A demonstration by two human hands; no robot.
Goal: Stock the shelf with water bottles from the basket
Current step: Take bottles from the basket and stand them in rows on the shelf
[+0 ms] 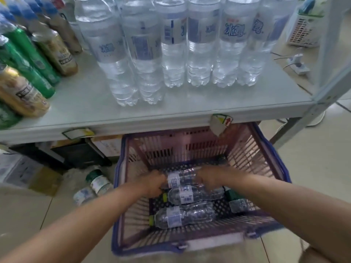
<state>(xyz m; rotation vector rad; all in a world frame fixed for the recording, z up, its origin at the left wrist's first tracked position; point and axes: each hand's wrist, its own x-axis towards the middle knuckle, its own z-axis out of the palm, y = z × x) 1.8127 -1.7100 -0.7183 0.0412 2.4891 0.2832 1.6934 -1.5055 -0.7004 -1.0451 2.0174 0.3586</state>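
Head view, looking down past two bare forearms into a pink basket (pixel 171 247) with a blue rim, standing on the floor. Three clear water bottles lie on their sides in it, caps toward its left wall. The nearest bottle (pixel 182 215) and the middle bottle (pixel 190 194) lie free. The farthest bottle (pixel 178 179), closest to the basket's far wall, is held at both ends. The left grip (pixel 154 184) curls round its neck end and the right grip (pixel 210 179) curls over its base end, though blur hides the fingertips. Full and thin-walled, it will probably feel weighty, slick and slightly squashy, so the firmer neck or labelled waist seems the best hold. Beyond, the shelf (pixel 190 107) carries upright water bottles (pixel 201 44) set back from its front edge, with green and gold drinks (pixel 28 59) at its left edge.
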